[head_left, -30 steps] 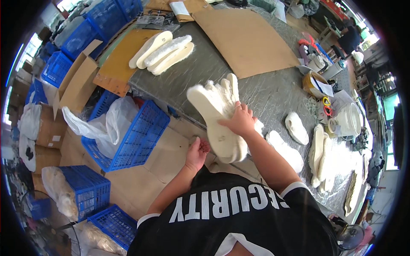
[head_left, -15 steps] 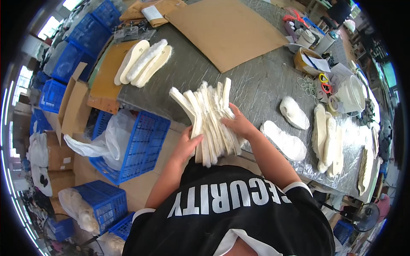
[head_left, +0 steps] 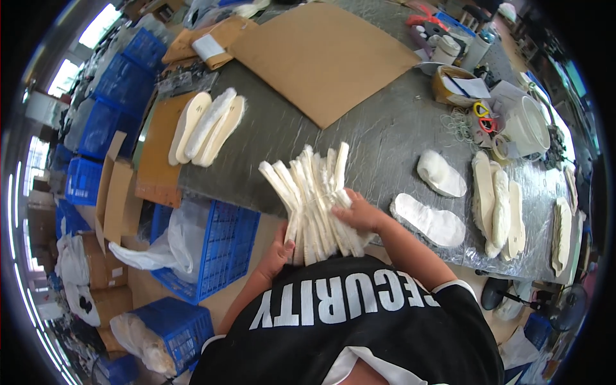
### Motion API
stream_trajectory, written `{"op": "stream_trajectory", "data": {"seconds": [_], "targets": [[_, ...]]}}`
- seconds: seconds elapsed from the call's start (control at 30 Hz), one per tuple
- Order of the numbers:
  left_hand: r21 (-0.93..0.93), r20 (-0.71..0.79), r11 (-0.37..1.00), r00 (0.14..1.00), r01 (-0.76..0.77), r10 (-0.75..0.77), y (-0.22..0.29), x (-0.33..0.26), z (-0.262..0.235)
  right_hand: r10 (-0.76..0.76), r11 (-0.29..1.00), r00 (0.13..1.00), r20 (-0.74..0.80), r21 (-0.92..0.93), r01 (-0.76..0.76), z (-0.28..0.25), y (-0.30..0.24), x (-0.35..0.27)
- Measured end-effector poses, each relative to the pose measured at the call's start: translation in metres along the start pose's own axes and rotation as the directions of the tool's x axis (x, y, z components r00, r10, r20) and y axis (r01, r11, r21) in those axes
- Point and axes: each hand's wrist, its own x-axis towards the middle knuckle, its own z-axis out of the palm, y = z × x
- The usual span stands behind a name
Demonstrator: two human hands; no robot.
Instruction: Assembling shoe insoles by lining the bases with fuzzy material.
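Between my two hands is a thick bundle of cream fleece insoles (head_left: 311, 199), stood on edge and fanned at the far end, drawn together round the middle. My left hand (head_left: 277, 250) wraps the bundle's left side near my body, thumb on top. On the right side my right hand (head_left: 357, 212) grips it, fingers over the outermost insoles. Beyond my right forearm lie a fluffy white insole (head_left: 428, 220) and a folded white fleece piece (head_left: 441, 173). The bundle's near end sits against my shirt.
More insoles (head_left: 206, 128) lie at the table's far left, and others (head_left: 497, 205) on the right. A brown cardboard sheet (head_left: 324, 61) covers the back. Scissors (head_left: 484, 119) lie by a white bucket (head_left: 526, 128). Blue crates (head_left: 224, 247) stand on the floor at left.
The view has shifted, so the table's things sit a little differently. Both hands keep their hold, and the bundle is slightly nearer my body.
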Motion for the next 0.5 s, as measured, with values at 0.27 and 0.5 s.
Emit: {"op": "stream_trajectory", "data": {"seconds": [0.27,0.5], "targets": [[-0.221,0.092,0.974,0.995,0.056,-0.036,0.074,0.066,0.02,-0.124,0.821,0.985,-0.123,0.545,0.171,-0.013,0.009,-0.003],[-0.097,0.182,0.974,0.958,-0.206,0.22,0.158,0.175,0.039,-0.08,0.781,0.861,-0.503,0.505,0.368,-0.107,-0.012,0.014]]}}
